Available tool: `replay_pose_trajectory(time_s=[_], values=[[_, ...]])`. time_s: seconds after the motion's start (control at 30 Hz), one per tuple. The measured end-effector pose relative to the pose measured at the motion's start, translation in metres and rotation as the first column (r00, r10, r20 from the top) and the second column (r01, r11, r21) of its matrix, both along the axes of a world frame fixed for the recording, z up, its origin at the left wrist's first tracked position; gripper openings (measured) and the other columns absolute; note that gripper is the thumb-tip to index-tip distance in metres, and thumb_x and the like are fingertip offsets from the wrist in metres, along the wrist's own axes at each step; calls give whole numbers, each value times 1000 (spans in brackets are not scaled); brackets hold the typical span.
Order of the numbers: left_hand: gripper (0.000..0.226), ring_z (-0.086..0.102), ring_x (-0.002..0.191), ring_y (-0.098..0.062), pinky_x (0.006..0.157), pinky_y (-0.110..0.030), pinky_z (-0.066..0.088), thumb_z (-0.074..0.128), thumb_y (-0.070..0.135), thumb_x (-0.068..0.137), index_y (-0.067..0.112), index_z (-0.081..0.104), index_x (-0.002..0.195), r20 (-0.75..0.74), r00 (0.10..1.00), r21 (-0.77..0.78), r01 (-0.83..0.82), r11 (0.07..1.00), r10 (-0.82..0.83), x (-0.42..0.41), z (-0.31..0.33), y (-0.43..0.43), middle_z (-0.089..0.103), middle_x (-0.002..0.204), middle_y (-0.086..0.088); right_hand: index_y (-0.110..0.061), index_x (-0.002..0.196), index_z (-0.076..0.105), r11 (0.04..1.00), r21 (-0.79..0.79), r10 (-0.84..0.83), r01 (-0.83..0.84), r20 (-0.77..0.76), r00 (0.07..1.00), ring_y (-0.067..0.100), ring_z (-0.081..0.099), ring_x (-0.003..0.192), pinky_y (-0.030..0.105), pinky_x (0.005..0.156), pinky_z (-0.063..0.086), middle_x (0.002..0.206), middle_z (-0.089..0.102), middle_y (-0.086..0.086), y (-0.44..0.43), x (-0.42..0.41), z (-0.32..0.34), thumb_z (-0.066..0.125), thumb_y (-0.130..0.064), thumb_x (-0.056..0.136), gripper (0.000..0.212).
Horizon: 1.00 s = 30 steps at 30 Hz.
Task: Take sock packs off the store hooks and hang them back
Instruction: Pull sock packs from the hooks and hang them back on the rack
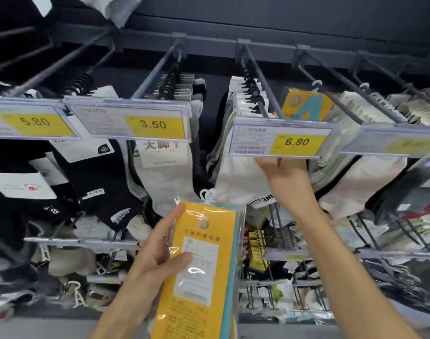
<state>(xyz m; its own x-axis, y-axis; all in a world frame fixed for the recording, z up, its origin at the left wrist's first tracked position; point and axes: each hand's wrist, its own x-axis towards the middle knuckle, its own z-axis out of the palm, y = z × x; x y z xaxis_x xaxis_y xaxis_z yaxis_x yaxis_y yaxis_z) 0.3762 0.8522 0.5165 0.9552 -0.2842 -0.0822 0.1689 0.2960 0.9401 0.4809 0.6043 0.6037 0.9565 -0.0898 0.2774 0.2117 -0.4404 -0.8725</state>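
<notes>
Head view: left hand (160, 253) grips a yellow sock pack (204, 253) by its left edge, thumb across the front. It is held low before the racks, on no hook.
Right hand (285, 170): raised to the lower edge of the 6.80 price tag (280, 138); its fingers are hidden behind the tag, so spread or pinching, I cannot tell.
Progress: taking off looks done; hanging back is left, likely on the hook (331, 94) where a matching yellow pack (307, 104) hangs.
Count: two hands; white hanger loops (207, 194) suggest about three packs in the held bundle; one matching pack hung; three readable price tags, a fourth blurred.
</notes>
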Motion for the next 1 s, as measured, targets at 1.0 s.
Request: replay_pose_trajectory(time_s=[1.0], values=[[31, 74, 64, -24, 54, -28, 58, 76, 23, 54, 8, 82, 80, -254, 949, -394, 75, 916, -187, -13, 25, -209, 77, 78, -14, -50, 118, 58, 976, -210, 51, -59, -42, 998, -3, 42, 125, 18, 101, 36, 132, 41, -36, -113, -144, -13, 69, -67, 69, 53]])
